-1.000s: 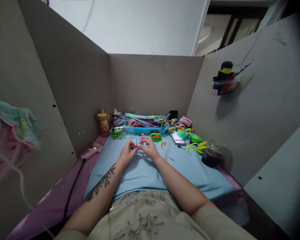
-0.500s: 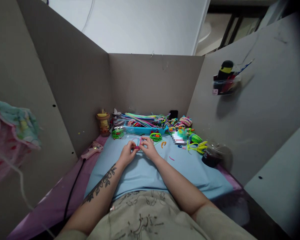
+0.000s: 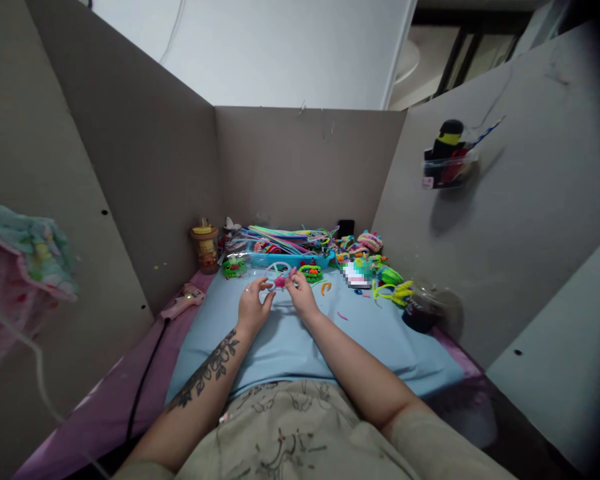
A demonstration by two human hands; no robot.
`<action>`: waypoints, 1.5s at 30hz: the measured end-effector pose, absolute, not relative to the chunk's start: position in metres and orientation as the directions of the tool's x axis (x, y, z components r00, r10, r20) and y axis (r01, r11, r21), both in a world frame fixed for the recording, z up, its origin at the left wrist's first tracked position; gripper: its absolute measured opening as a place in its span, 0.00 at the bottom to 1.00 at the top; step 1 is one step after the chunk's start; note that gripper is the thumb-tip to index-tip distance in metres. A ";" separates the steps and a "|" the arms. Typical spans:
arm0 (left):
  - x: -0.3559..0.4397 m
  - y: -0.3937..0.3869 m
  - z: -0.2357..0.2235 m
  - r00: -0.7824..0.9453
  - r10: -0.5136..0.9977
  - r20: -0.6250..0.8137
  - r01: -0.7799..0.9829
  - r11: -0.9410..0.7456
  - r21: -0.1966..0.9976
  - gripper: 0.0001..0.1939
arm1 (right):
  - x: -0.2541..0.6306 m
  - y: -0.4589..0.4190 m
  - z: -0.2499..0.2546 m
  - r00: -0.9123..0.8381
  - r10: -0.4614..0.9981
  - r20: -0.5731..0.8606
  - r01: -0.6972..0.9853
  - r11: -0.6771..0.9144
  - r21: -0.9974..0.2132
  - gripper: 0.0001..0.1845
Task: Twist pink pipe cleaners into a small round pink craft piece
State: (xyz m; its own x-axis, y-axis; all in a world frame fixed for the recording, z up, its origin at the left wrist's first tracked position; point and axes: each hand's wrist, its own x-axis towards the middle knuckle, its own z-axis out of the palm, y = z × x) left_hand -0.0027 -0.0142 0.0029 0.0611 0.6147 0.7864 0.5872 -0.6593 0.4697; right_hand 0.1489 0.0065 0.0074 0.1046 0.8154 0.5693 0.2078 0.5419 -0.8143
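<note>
Above the blue cloth, a small piece of pipe cleaners [image 3: 280, 283] has a bright pink centre and thin pale loops around it. My right hand [image 3: 303, 295] pinches it at its right side, between thumb and fingers. My left hand [image 3: 253, 305] is just left of it, thumb and fingers apart, with the pink part near the gap between them. Whether a left fingertip still touches a loop is too small to tell. Just behind my right hand lies a green pipe-cleaner piece [image 3: 311, 272] with an orange middle.
A blue tray [image 3: 300, 261] heaped with long pipe cleaners stands at the back. A pink glue gun [image 3: 183, 303] lies left, its black cord trailing. On the right are yellow pipe cleaners [image 3: 403, 293] and a dark tub [image 3: 423, 313]. Orange scraps [image 3: 325, 288] dot the blue cloth [image 3: 360, 347].
My left fingers have spread and drawn slightly left off the pink centre, which now shows fully. My right hand still grips the piece, and its pale loops have come into clearer view.
</note>
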 end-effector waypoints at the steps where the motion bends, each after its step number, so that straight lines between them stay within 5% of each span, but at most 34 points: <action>1: -0.002 -0.014 0.003 0.069 0.611 0.788 0.584 -0.665 0.465 0.19 | 0.148 0.006 0.007 0.100 0.820 0.563 0.193 0.539 -0.820 0.16; 18: -0.001 -0.014 0.001 0.026 0.691 0.722 0.552 -0.612 0.566 0.13 | 0.141 0.005 0.002 0.015 0.871 0.491 0.120 0.486 -0.866 0.14; 29: -0.004 -0.013 0.004 0.014 0.770 0.638 0.470 -0.569 0.675 0.13 | 0.155 0.018 -0.004 0.168 0.804 0.570 0.257 0.523 -0.813 0.11; 33: -0.005 -0.014 0.007 0.015 0.781 0.624 0.419 -0.571 0.706 0.13 | 0.170 0.028 -0.007 0.289 0.806 0.517 0.290 0.441 -0.850 0.12; 38: -0.004 -0.015 0.009 0.044 0.789 0.613 0.362 -0.584 0.727 0.13 | 0.172 0.032 -0.009 0.206 0.882 0.425 0.264 0.368 -0.892 0.17; 45: -0.007 -0.011 0.004 0.014 0.800 0.599 0.454 -0.539 0.710 0.12 | 0.176 0.024 0.000 0.254 0.781 0.571 0.382 0.461 -0.801 0.09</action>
